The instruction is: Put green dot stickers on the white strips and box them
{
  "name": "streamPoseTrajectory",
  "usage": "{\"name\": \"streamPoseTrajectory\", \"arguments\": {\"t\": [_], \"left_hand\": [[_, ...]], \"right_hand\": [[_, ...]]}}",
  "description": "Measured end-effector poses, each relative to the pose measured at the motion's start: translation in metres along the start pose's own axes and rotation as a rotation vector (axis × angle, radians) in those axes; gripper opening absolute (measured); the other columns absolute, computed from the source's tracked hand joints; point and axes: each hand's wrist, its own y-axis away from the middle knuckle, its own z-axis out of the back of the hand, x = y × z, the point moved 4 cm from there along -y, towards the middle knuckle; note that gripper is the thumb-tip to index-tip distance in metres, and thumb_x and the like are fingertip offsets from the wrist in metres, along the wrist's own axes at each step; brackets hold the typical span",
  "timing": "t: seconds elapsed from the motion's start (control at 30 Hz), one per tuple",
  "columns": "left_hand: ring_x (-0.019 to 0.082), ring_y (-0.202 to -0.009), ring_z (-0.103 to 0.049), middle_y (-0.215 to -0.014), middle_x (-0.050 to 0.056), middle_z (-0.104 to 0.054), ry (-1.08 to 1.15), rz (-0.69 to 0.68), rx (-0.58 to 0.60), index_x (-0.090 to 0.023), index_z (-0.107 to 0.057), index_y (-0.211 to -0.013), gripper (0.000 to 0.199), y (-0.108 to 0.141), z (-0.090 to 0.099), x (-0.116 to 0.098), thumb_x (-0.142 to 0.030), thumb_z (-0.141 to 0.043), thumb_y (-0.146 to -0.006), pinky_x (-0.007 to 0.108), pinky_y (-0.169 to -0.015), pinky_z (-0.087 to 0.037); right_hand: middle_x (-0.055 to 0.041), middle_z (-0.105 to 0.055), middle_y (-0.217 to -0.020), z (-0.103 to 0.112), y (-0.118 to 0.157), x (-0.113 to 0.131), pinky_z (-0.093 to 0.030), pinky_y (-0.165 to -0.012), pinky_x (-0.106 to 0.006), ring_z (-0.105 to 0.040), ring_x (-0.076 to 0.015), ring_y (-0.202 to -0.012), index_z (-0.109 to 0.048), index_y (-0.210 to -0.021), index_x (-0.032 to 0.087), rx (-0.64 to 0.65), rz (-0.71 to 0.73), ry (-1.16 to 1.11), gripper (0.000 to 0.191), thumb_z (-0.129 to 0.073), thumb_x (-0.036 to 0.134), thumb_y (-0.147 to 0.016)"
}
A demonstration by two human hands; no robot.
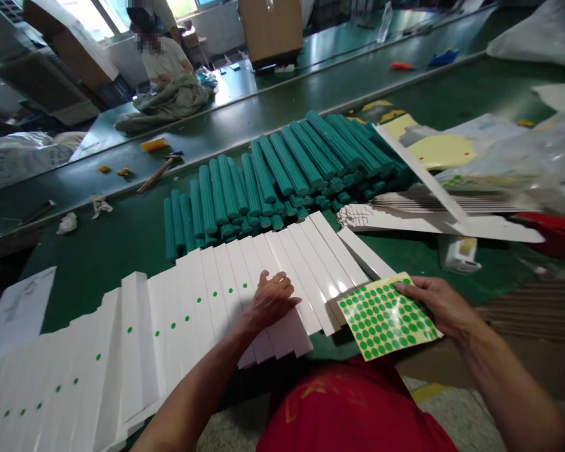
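My right hand (445, 304) grips the upper right edge of a yellow sheet of green round stickers (388, 317), thumb on top, above the table's near edge. My left hand (274, 298) rests on a row of long narrow white boxes (226, 276), its thumb apart from the slightly bent fingers. What lies under its fingertips is hidden. To the left of this hand, many of the boxes carry one green dot each. Boxes to its right show plain white tops. One white box (139, 345) sits raised on top of the row at the left.
Green ribbed rods (282, 163) lie piled behind the boxes. Flat white cardboard pieces (405, 220), a white tape dispenser (459, 253) and plastic bags (546, 150) are at the right. A hammer (157, 172) lies at the far left. Another person (167, 63) sits across the tables.
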Motion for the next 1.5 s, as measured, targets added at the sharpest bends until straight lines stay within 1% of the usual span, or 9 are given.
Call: {"name": "streamPoseTrajectory", "arguments": {"t": [0.17, 0.37, 0.57, 0.67, 0.9, 1.07, 1.2, 1.3, 1.5], "left_hand": [[0.024, -0.102, -0.051, -0.09, 0.009, -0.063, -0.026, 0.016, 0.021, -0.017, -0.058, -0.078, 0.032, 0.0, 0.001, 0.0, -0.042, -0.044, -0.092, 0.049, -0.092, -0.028], [0.025, -0.103, -0.051, -0.089, 0.008, -0.064, -0.009, 0.131, -0.028, -0.015, -0.06, -0.075, 0.024, -0.006, 0.004, -0.013, -0.026, -0.044, -0.091, 0.05, -0.091, -0.03], [0.016, -0.082, -0.058, -0.085, 0.004, -0.068, 0.553, 0.383, -0.208, -0.018, -0.067, -0.082, 0.035, -0.009, 0.029, -0.037, -0.031, -0.037, -0.094, 0.029, -0.075, -0.042], [0.015, -0.082, -0.061, -0.092, 0.003, -0.07, 0.83, 0.415, -0.19, -0.02, -0.07, -0.099, 0.032, -0.006, 0.032, -0.043, -0.04, -0.047, -0.089, 0.025, -0.073, -0.046], [0.015, -0.073, -0.062, -0.091, 0.0, -0.07, 0.898, 0.512, -0.154, -0.025, -0.065, -0.116, 0.042, 0.013, 0.035, -0.029, -0.031, -0.064, -0.075, 0.026, -0.07, -0.049], [0.017, -0.079, -0.063, -0.09, 0.001, -0.07, 0.726, 0.408, -0.196, -0.022, -0.057, -0.127, 0.05, 0.019, 0.052, -0.035, -0.02, -0.058, -0.076, 0.03, -0.079, -0.049], [0.017, -0.084, -0.063, -0.094, 0.001, -0.07, 0.7, 0.255, -0.229, -0.022, -0.044, -0.137, 0.06, 0.016, 0.061, -0.053, -0.018, -0.055, -0.079, 0.03, -0.082, -0.048], [0.017, -0.085, -0.063, -0.095, 0.0, -0.07, 0.705, 0.258, -0.248, -0.024, -0.041, -0.139, 0.062, 0.014, 0.065, -0.06, -0.02, -0.057, -0.079, 0.03, -0.082, -0.048], [0.016, -0.077, -0.062, -0.088, 0.0, -0.069, 0.749, 0.466, -0.29, -0.021, -0.059, -0.123, 0.054, 0.006, 0.062, -0.059, -0.03, -0.071, -0.071, 0.027, -0.074, -0.047]], "right_hand": [[-0.0117, -0.073, -0.072, -0.005, -0.012, 0.004, -0.054, -0.053, -0.033, -0.066, -0.0228, -0.054, -0.07, -0.071, 0.017, 0.049, -0.079, -0.036, 0.023, -0.084, 0.026, -0.055], [-0.0087, -0.072, -0.068, -0.035, -0.021, 0.013, -0.054, -0.054, -0.03, -0.066, -0.0205, -0.056, -0.071, -0.074, 0.014, 0.218, 0.028, -0.003, 0.024, -0.083, 0.027, -0.058], [-0.0055, -0.071, -0.064, -0.075, -0.016, 0.024, -0.051, -0.051, -0.025, -0.065, -0.018, -0.055, -0.071, -0.071, 0.014, 0.267, 0.184, 0.066, 0.028, -0.082, 0.038, -0.062], [-0.0055, -0.071, -0.066, -0.094, -0.005, 0.025, -0.051, -0.053, -0.025, -0.066, -0.0173, -0.057, -0.072, -0.074, 0.014, 0.29, 0.221, 0.077, 0.028, -0.08, 0.039, -0.064], [-0.0079, -0.073, -0.079, -0.118, 0.014, 0.016, -0.052, -0.058, -0.028, -0.066, -0.0191, -0.064, -0.069, -0.105, 0.013, 0.278, 0.295, 0.124, 0.047, -0.077, 0.04, -0.068], [-0.0141, -0.058, -0.129, -0.121, 0.035, 0.029, -0.05, -0.087, -0.041, -0.062, -0.0273, -0.103, -0.04, -0.141, 0.02, 0.069, 0.71, 0.505, 0.088, -0.077, 0.043, -0.065], [-0.0094, -0.065, -0.12, -0.132, 0.053, 0.046, -0.042, -0.096, -0.045, -0.058, -0.0301, -0.109, -0.059, -0.126, 0.023, 0.004, 1.043, 1.027, 0.067, -0.077, 0.042, -0.065], [-0.0053, -0.073, -0.083, -0.131, 0.045, 0.046, -0.048, -0.074, -0.032, -0.065, -0.0229, -0.08, -0.075, -0.09, 0.022, 0.142, 0.885, 1.072, 0.024, -0.067, 0.041, -0.076], [-0.0024, -0.069, -0.065, -0.1, 0.027, 0.039, -0.041, -0.053, -0.023, -0.06, -0.0158, -0.061, -0.075, -0.075, 0.017, 0.273, 0.559, 0.811, 0.027, -0.064, 0.042, -0.076]]}}
